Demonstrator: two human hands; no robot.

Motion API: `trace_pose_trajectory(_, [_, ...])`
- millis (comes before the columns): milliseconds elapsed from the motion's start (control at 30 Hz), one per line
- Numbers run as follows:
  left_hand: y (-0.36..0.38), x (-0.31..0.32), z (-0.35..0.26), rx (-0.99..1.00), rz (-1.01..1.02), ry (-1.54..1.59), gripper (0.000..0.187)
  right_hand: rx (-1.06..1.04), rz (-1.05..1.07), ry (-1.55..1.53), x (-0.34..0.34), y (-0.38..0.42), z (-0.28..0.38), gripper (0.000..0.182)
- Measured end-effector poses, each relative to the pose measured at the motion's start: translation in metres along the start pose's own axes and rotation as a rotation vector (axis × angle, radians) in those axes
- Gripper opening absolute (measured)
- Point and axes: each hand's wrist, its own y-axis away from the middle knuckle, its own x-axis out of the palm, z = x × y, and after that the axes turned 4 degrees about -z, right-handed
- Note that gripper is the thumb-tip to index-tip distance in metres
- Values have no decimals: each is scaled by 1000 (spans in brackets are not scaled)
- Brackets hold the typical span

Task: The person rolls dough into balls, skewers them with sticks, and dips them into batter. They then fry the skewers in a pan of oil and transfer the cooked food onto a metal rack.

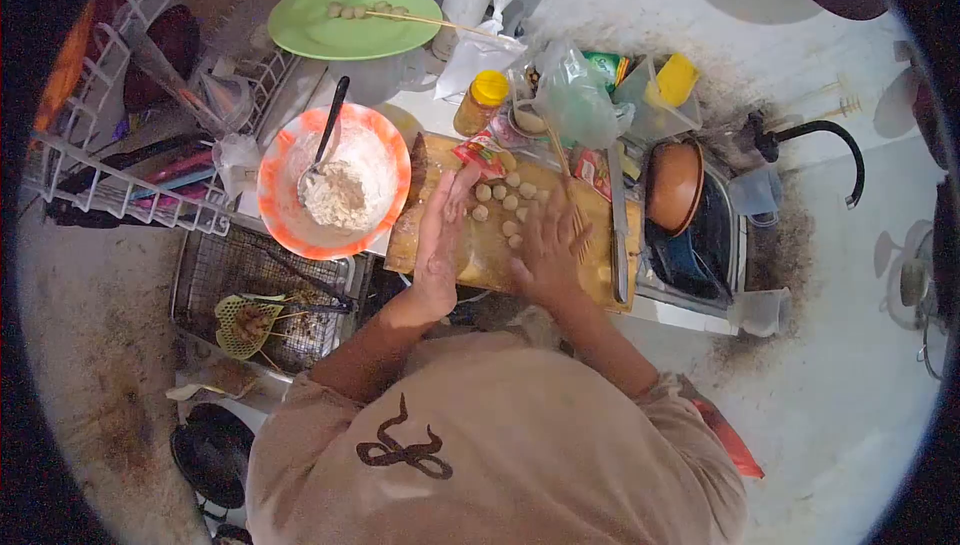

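Several small greyish dough balls (511, 203) lie in a cluster on a wooden board (480, 265). Along the left side of the cluster my left hand (440, 240) is held edge-on, fingers stretched out. My right hand (550, 250) is over the board just right of the balls, palm down with its fingers spread. Whether a ball is under its palm is hidden. Thin bamboo skewers (577, 207) lie beside my right fingers. A long knife (619, 235) rests near the board's right edge. Red packets (480, 153) lie at its back edge.
An orange-rimmed bowl (277, 207) holds flour and a black-handled spoon (333, 117). Behind it, a green plate (300, 30) carries skewered balls. A yellow-lidded jar (482, 105) and plastic bags (580, 100) stand behind the board. The sink (738, 245) holds a brown bowl (675, 185).
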Motion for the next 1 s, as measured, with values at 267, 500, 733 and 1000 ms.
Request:
trace_pose_trajectory(267, [5,0,12,86,53,-6,83,216,-143,-149,-2,-20,-40,76])
trace_pose_trajectory(500, [4,-3,11,83,-1,-45,82,177,-547,-261,-45,-12,-72,58])
trace_pose_trajectory(733, [4,-3,7,90,-52,-92,80,157,-111,-133,-34,18,-45,36])
trace_pose_trajectory(1000, [7,1,-10,168,-92,-152,81,22,-293,-160,-6,18,-47,29])
